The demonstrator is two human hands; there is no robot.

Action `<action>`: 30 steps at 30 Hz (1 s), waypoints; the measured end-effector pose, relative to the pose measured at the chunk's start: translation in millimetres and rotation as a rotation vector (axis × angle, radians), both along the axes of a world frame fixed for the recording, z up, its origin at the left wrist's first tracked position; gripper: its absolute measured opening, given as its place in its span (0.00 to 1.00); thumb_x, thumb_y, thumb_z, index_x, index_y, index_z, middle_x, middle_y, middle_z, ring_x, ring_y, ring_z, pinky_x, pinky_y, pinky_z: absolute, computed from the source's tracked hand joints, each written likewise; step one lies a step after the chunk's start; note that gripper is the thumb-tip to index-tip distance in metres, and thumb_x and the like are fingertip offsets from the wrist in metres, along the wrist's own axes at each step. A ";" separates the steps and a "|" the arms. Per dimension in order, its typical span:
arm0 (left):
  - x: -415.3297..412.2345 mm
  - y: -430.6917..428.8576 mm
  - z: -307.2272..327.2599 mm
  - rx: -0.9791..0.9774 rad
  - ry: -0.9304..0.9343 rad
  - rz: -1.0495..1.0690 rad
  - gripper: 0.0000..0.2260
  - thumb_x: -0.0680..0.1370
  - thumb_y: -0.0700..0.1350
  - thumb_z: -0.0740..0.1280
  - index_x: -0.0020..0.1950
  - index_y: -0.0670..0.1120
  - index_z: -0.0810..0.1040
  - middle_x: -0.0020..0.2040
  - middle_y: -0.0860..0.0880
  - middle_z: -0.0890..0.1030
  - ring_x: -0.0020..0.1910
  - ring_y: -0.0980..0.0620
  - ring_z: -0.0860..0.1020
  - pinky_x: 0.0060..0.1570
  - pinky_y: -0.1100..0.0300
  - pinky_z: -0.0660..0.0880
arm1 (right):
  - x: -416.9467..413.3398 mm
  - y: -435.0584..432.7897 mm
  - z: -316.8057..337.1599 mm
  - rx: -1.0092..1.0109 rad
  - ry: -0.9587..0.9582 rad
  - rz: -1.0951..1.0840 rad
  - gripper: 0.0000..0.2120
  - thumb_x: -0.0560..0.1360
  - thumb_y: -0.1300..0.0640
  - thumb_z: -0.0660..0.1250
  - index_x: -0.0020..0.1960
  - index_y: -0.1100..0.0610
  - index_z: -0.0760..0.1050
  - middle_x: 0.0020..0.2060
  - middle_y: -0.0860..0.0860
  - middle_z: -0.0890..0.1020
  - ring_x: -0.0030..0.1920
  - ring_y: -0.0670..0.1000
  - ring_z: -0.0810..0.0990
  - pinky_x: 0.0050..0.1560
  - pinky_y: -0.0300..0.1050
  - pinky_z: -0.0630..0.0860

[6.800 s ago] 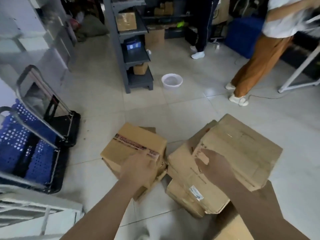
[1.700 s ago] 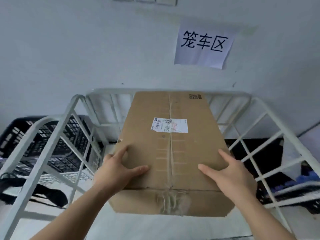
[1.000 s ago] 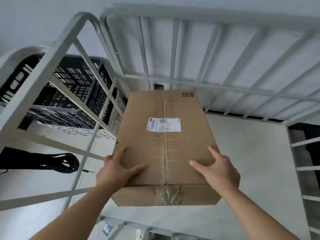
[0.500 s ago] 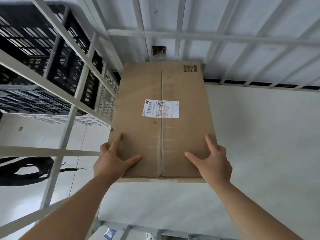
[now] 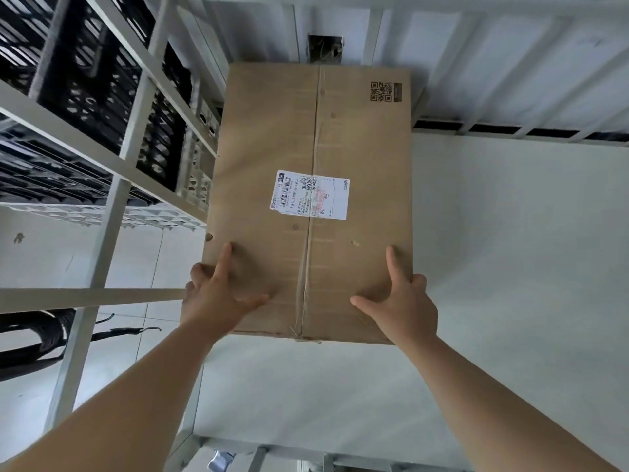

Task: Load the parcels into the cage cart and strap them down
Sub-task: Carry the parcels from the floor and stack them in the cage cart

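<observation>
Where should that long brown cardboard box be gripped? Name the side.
Grip the long brown cardboard box at its two near corners, from the near end: it lies flat, far end at the back bars, left edge beside the white cage wall.

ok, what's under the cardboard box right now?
The cage cart's white floor shows around the cardboard box; no other parcel visible. Directly beneath is covered, so contact with the floor can't be confirmed.

Black lattice crates [image 5: 88, 83] sit atop a white crate [image 5: 112, 214]
</observation>
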State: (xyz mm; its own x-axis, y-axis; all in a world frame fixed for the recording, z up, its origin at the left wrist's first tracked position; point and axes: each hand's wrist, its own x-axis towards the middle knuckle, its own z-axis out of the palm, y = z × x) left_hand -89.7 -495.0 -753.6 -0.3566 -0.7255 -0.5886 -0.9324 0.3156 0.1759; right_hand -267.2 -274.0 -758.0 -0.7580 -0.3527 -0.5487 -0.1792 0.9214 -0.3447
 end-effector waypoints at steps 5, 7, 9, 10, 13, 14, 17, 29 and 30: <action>-3.1 3.6 3.5 -0.040 -0.022 -0.068 0.47 0.67 0.67 0.70 0.77 0.61 0.46 0.74 0.42 0.53 0.72 0.39 0.56 0.70 0.45 0.60 | -3.1 -7.5 1.3 -0.020 0.039 0.055 0.49 0.63 0.35 0.72 0.75 0.41 0.49 0.64 0.57 0.64 0.57 0.58 0.74 0.52 0.49 0.73; -8.6 6.6 14.1 -0.129 0.017 -0.165 0.38 0.71 0.63 0.69 0.76 0.56 0.56 0.75 0.42 0.57 0.73 0.40 0.57 0.71 0.45 0.59 | -6.0 -10.3 11.3 -0.023 0.120 0.116 0.40 0.68 0.41 0.71 0.74 0.48 0.58 0.70 0.59 0.62 0.67 0.60 0.67 0.63 0.51 0.69; -19.7 10.7 31.7 -0.190 0.070 -0.240 0.29 0.75 0.58 0.67 0.74 0.52 0.65 0.75 0.46 0.63 0.73 0.43 0.61 0.71 0.48 0.59 | -10.6 -13.5 29.7 -0.061 0.169 0.171 0.31 0.74 0.46 0.68 0.73 0.54 0.64 0.74 0.58 0.60 0.73 0.56 0.60 0.70 0.49 0.61; -27.2 13.0 43.5 -0.195 0.099 -0.259 0.26 0.76 0.56 0.65 0.72 0.51 0.68 0.74 0.48 0.66 0.72 0.44 0.63 0.71 0.49 0.59 | -13.5 -14.8 41.7 -0.088 0.187 0.195 0.28 0.75 0.49 0.66 0.72 0.56 0.65 0.74 0.57 0.62 0.74 0.55 0.60 0.71 0.49 0.60; -54.0 20.7 88.9 -0.195 0.200 -0.312 0.19 0.78 0.54 0.63 0.68 0.50 0.74 0.67 0.51 0.75 0.64 0.47 0.73 0.66 0.53 0.64 | -23.6 -17.1 88.5 -0.181 0.242 0.210 0.23 0.76 0.53 0.66 0.68 0.61 0.69 0.68 0.57 0.71 0.70 0.56 0.67 0.68 0.48 0.65; -63.0 24.1 107.0 -0.202 0.232 -0.341 0.18 0.78 0.54 0.63 0.66 0.50 0.75 0.64 0.51 0.78 0.61 0.48 0.75 0.64 0.53 0.67 | -27.2 -16.7 107.8 -0.206 0.257 0.205 0.22 0.76 0.54 0.66 0.67 0.62 0.71 0.66 0.57 0.73 0.68 0.57 0.69 0.65 0.49 0.68; -88.3 37.3 167.0 -0.232 0.309 -0.457 0.15 0.78 0.54 0.63 0.62 0.51 0.78 0.57 0.50 0.81 0.55 0.47 0.77 0.55 0.56 0.70 | -38.0 -9.5 172.6 -0.241 0.335 0.201 0.20 0.76 0.55 0.65 0.65 0.63 0.72 0.61 0.56 0.77 0.62 0.57 0.75 0.58 0.48 0.72; -146.4 161.9 430.3 -0.393 0.542 -0.916 0.15 0.77 0.56 0.61 0.57 0.49 0.79 0.54 0.51 0.81 0.53 0.44 0.77 0.52 0.54 0.68 | -23.5 136.6 437.9 -0.149 0.597 0.010 0.14 0.76 0.55 0.62 0.57 0.62 0.74 0.54 0.56 0.79 0.55 0.58 0.76 0.53 0.52 0.74; -146.5 178.3 446.5 -0.384 0.568 -0.946 0.15 0.77 0.55 0.61 0.57 0.48 0.79 0.54 0.50 0.81 0.53 0.44 0.77 0.53 0.54 0.68 | -14.8 154.3 454.8 -0.144 0.614 -0.023 0.14 0.76 0.55 0.63 0.58 0.62 0.74 0.54 0.55 0.79 0.56 0.57 0.76 0.54 0.52 0.74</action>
State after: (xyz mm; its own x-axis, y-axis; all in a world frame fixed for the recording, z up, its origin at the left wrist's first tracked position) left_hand -236.2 -316.7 -307.1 -0.9917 -0.1253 0.0297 -0.1150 0.9653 0.2343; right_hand -282.0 -119.7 -303.1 -0.9278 -0.3709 0.0405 -0.3649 0.8793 -0.3062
